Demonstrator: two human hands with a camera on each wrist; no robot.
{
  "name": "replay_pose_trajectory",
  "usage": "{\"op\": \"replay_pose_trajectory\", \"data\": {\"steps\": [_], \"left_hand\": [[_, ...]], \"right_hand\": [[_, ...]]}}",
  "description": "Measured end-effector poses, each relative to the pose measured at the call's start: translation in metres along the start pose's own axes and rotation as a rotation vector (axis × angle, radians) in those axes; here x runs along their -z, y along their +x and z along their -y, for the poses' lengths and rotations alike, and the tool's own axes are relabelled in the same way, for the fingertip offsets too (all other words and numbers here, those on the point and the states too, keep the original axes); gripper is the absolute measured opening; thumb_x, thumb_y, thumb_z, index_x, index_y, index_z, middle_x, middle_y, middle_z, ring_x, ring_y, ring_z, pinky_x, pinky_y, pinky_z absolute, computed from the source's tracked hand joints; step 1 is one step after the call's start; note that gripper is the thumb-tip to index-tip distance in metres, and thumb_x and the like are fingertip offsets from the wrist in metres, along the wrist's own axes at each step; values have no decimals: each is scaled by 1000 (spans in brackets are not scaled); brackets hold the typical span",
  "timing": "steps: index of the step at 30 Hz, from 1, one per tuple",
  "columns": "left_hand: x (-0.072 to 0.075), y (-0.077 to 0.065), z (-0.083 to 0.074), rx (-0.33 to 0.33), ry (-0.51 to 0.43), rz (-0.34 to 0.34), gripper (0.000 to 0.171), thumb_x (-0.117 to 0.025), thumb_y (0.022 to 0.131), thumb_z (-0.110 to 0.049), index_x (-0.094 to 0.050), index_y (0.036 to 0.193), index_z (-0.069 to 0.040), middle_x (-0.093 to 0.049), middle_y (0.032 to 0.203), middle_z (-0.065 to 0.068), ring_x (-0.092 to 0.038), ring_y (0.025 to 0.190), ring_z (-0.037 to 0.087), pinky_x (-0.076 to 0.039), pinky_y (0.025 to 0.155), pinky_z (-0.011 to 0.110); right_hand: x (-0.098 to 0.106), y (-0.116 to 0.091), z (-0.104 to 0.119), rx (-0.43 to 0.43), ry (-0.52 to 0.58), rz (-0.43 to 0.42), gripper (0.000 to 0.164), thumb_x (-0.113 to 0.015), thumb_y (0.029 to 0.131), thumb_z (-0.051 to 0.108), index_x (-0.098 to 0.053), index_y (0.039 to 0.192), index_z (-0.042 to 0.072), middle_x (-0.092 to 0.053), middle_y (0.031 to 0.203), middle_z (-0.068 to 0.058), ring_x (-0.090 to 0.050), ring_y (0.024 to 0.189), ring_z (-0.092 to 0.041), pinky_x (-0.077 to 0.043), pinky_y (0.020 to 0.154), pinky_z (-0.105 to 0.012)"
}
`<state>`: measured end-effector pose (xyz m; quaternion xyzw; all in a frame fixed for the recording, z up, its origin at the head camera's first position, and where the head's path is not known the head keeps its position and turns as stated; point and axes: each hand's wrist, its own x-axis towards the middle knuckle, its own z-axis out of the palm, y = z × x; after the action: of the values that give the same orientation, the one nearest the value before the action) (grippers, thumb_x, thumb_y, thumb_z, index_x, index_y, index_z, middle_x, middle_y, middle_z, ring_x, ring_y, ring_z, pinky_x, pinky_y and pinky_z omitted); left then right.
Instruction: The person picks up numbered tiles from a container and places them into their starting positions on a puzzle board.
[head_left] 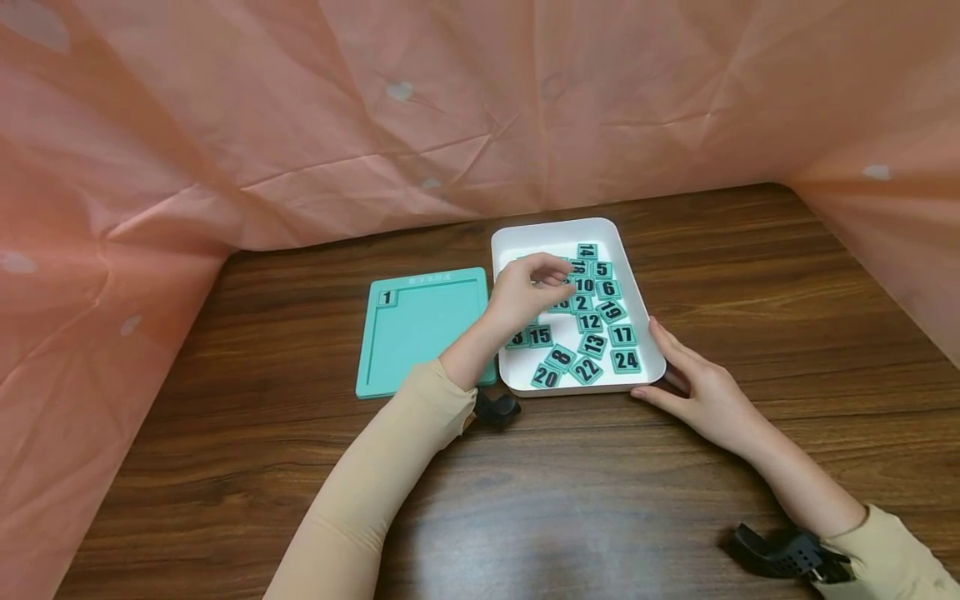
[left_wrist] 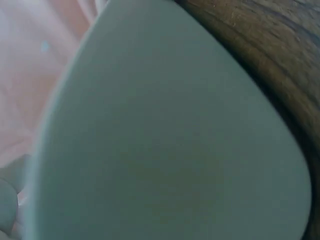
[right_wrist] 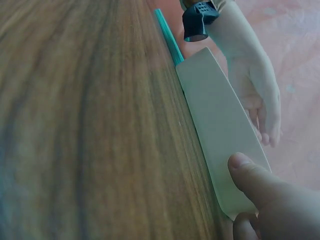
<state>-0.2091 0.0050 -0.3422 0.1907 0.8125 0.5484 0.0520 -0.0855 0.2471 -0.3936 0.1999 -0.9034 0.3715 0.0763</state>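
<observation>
A white tray (head_left: 643,333) holds several small teal number tiles (head_left: 626,361) with black digits, some overlapping. My left hand (head_left: 519,292) hovers over the tray, with its fingers loosely bent and its thumb apart from them. No tile can be made out between those fingertips, and the hand hides some tiles beneath. Around the tray's near right corner, my right hand (head_left: 708,396) rests with extended fingers on the side wall and the thumb on the near wall. To the tray's left lies a teal board (head_left: 427,333) with the number 1 tile (head_left: 387,297) in its upper left corner.
The brown wooden table (head_left: 262,400) meets a pink cloth backdrop (head_left: 337,108) behind and at both sides. My left forearm crosses the board's lower right part. Pale tray wall (left_wrist: 175,125) fills most of the left wrist view.
</observation>
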Motion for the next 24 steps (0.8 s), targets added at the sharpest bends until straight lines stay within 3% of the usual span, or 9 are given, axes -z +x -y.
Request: {"op": "replay_pose_trajectory", "data": {"steps": [9, 18, 24], "left_hand": [[-9, 9, 12, 28, 72, 51, 27, -73, 84, -10, -68, 109, 0, -66, 102, 13, -60, 87, 13, -48, 75, 19], [-16, 13, 21, 7, 297, 112, 36, -72, 86, -14, -65, 120, -6, -63, 113, 5, -54, 93, 13, -43, 78, 18], [-21, 14, 25, 11, 336, 130, 39, -71, 86, -13, -63, 124, -6, -63, 112, 4, -51, 90, 12, -41, 77, 18]], "right_hand": [[-1, 3, 1, -4, 22, 13, 87, -77, 81, 13, -24, 150, 5, -27, 150, -25, -35, 130, -30, -33, 87, -3], [-2, 1, 3, 50, -11, -12, 85, -78, 79, 8, -29, 149, 4, -30, 149, -25, -28, 132, -6, -33, 89, -4], [-2, 1, 4, 63, -21, -16, 84, -78, 79, 8, -30, 149, 4, -30, 149, -23, -27, 132, -4, -32, 90, -4]]}}
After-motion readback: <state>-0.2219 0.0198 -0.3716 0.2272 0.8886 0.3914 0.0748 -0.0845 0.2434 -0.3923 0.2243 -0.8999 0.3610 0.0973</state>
